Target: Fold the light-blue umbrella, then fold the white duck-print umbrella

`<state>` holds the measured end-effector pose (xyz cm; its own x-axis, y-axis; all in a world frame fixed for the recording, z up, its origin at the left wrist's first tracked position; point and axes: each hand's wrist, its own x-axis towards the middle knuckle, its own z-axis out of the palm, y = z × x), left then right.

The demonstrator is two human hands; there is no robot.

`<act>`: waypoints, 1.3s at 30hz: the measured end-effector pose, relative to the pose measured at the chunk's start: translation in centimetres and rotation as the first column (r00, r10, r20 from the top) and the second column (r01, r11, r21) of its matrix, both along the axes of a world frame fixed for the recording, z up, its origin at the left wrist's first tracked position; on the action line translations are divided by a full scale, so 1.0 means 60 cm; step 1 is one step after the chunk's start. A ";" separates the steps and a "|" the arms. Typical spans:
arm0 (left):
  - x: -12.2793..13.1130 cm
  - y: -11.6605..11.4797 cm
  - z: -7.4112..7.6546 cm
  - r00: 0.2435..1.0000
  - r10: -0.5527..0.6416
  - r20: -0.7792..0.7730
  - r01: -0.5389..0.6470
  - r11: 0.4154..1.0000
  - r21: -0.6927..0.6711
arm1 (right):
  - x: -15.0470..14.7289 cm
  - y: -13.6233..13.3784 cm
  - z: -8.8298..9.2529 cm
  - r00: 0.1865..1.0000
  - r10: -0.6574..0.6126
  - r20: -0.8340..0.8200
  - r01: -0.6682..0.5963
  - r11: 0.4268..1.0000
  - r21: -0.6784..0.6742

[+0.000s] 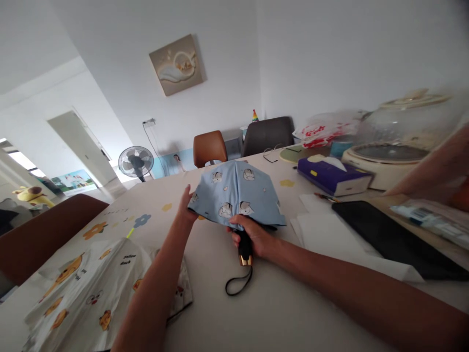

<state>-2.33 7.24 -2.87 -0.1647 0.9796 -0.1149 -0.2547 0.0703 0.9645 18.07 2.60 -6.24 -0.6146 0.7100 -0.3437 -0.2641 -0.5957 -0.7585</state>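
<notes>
A light blue umbrella [237, 193] with small animal prints lies partly collapsed on the table [256, 303], canopy pointing away from me. My right hand [252, 234] grips its black handle, whose gold end and black wrist loop [238, 285] stick out toward me. My left hand [186, 203] touches the canopy's left edge with its fingers spread against the fabric.
A white folded umbrella with yellow duck prints [91, 293] lies near left. White papers [330, 234], a black tablet [395, 239], a purple tissue box [331, 175] and a glass-lidded cooker [399, 146] sit on the right. Brown chairs [209, 148] stand beyond the far edge; a fan [136, 162] stands behind.
</notes>
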 end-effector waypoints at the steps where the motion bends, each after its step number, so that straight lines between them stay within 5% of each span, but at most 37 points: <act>1: 0.001 -0.001 0.002 0.999 -0.029 0.046 0.030 0.999 -0.020 | 0.000 0.003 0.000 1.000 -0.012 -0.012 0.011 1.000 -0.019; 5: 0.011 -0.014 -0.001 0.980 -0.120 0.157 0.140 0.982 -0.127 | 0.000 0.005 -0.002 0.999 -0.014 -0.044 0.013 1.000 -0.019; 15: 0.024 -0.037 -0.007 0.999 0.043 -0.013 -0.044 0.995 -0.092 | 0.000 0.006 -0.002 0.998 -0.026 -0.064 0.025 1.000 -0.016; 23: 0.028 -0.037 -0.045 0.978 0.143 -0.152 -0.154 0.986 -0.057 | -0.005 -0.002 -0.002 0.999 -0.040 0.003 0.040 0.999 -0.035; 29: 0.043 -0.047 -0.031 0.829 0.439 -0.346 -0.407 0.899 0.164 | -0.006 -0.001 -0.002 0.999 -0.038 -0.036 0.037 0.999 -0.032; 31: 0.059 -0.058 -0.018 0.758 0.492 -0.427 -0.402 0.869 0.288 | -0.006 -0.001 -0.001 0.997 -0.061 -0.039 0.060 0.998 -0.029; 33: 0.081 -0.069 -0.008 0.752 0.347 -0.561 -0.217 0.933 0.286 | -0.006 -0.001 -0.001 0.996 -0.082 -0.046 0.081 0.997 -0.019; 36: 0.115 -0.078 -0.006 0.765 -0.001 -0.643 0.075 0.993 0.087 | -0.006 -0.002 -0.002 0.993 -0.078 -0.085 0.081 0.996 0.028; 39: 0.129 -0.079 -0.011 0.794 0.003 -0.608 0.059 0.995 0.082 | -0.006 -0.004 -0.005 0.995 -0.042 -0.087 0.047 0.998 0.053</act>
